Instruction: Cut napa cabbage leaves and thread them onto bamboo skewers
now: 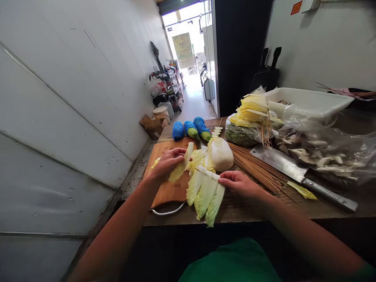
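Observation:
Between the fingers of my left hand is a single pale napa cabbage leaf, held above the wooden cutting board. My right hand pinches a skewer of cabbage leaves; several leaf pieces hang side by side from it, and the stick's tip points toward my left hand. Behind the hands, a cut napa cabbage rests with loose yellow leaves beside it. To the right lies a thick bundle of bamboo skewers.
A cleaver lies right of the skewers, near a bag of mushrooms. Finished cabbage skewers are piled on a bagged green vegetable. Behind stands a white bin. Vegetables in blue foam nets sit beyond the board.

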The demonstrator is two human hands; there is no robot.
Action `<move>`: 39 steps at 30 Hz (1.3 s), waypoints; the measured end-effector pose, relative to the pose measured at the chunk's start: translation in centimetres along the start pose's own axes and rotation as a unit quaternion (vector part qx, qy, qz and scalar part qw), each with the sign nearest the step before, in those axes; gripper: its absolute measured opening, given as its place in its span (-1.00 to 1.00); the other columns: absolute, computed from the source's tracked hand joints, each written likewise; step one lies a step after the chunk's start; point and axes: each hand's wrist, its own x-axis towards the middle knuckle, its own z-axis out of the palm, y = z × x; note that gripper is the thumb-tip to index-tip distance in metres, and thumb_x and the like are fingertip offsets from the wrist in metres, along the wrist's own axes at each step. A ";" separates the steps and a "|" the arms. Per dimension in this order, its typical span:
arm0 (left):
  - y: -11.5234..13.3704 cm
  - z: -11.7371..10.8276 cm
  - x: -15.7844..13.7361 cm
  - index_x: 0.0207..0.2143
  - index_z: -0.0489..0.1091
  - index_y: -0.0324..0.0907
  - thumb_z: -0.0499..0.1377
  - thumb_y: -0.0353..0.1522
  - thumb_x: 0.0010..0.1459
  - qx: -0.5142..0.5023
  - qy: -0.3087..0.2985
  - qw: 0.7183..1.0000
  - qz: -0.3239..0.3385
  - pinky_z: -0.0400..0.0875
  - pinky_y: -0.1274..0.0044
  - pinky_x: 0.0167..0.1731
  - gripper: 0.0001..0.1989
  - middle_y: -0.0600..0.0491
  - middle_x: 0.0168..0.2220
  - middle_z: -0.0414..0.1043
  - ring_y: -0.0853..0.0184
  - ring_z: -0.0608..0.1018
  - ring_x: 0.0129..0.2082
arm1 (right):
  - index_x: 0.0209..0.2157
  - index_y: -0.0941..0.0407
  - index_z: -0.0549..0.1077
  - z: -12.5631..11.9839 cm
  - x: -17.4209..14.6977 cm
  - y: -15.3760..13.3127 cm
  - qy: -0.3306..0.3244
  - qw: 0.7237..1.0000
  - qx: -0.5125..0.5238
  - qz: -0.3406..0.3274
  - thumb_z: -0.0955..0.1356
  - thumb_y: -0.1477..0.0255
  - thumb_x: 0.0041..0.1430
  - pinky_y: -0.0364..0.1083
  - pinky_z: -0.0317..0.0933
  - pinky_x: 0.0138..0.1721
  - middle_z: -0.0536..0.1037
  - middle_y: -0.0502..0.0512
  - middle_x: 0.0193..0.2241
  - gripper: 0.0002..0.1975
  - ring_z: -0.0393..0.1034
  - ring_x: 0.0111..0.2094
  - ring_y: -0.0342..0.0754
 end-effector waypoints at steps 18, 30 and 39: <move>-3.8 1.6 -7.2 -0.29 0.44 -0.17 0.23 -0.19 -0.05 -0.321 -0.028 0.940 -0.115 0.39 0.52 -0.52 -0.70 0.05 -0.42 0.49 0.34 0.50 -0.51 | -0.46 0.20 0.44 1.7 -0.4 -1.3 0.030 0.996 -0.081 -0.016 0.36 0.13 -0.03 -0.20 -0.12 -0.59 0.28 -0.08 -0.61 -0.63 0.02 -0.59 -0.25; -3.7 1.7 -8.0 -0.10 0.39 -0.15 0.30 -0.34 -0.08 -0.393 -0.130 0.900 -0.133 0.46 0.46 -0.32 -0.57 -0.01 -0.25 0.53 0.24 0.57 -0.33 | -0.47 0.17 0.34 2.2 0.0 -1.9 -0.010 0.999 -0.011 0.033 0.34 0.03 -0.09 -0.23 -0.27 -0.75 0.13 -0.20 -0.72 -0.56 -0.10 -0.75 -0.32; -3.9 1.7 -8.2 -0.17 0.43 -0.14 0.33 -0.28 -0.15 -0.374 -0.108 0.912 -0.133 0.47 0.43 -0.37 -0.58 0.01 -0.31 0.54 0.21 0.57 -0.37 | -0.43 0.17 0.36 2.1 -0.2 -1.8 -0.028 0.998 0.020 0.046 0.35 0.12 -0.03 -0.25 -0.34 -0.80 0.15 -0.22 -0.77 -0.63 -0.09 -0.81 -0.35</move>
